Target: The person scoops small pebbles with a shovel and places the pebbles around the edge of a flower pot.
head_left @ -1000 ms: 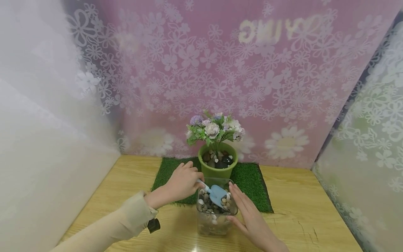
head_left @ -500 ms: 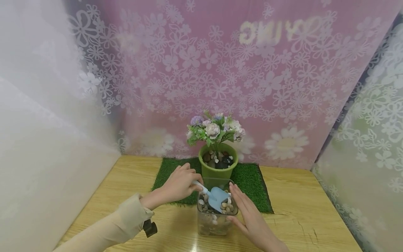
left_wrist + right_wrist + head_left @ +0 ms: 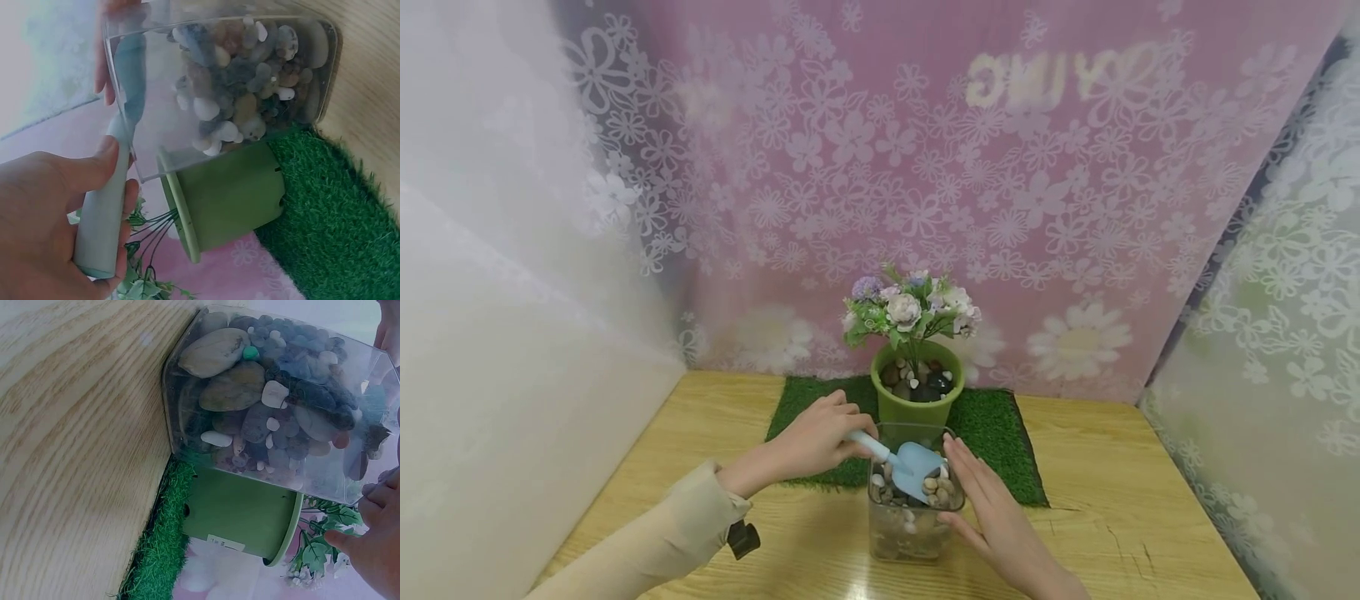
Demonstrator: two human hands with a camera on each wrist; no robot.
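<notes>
My left hand grips the pale handle of a small blue trowel. The trowel's blade lies over the pebbles inside a clear square container, and several small pebbles sit at its tip. In the left wrist view, my thumb lies along the handle, which slants beside the container's rim. My right hand rests at the container's right side, its fingers straight along the rim and its thumb at the near corner. Through the clear wall in the right wrist view show larger stones and small white ones.
Just behind the container stands a green flowerpot with stones and artificial flowers. It sits on a green turf mat on the wooden table. A pink floral curtain hangs behind, with pale sheets on both sides.
My left hand has drawn back a little to the left with the trowel, baring more of its handle. Pebbles stay at the blade's tip. My right hand has hardly moved.
</notes>
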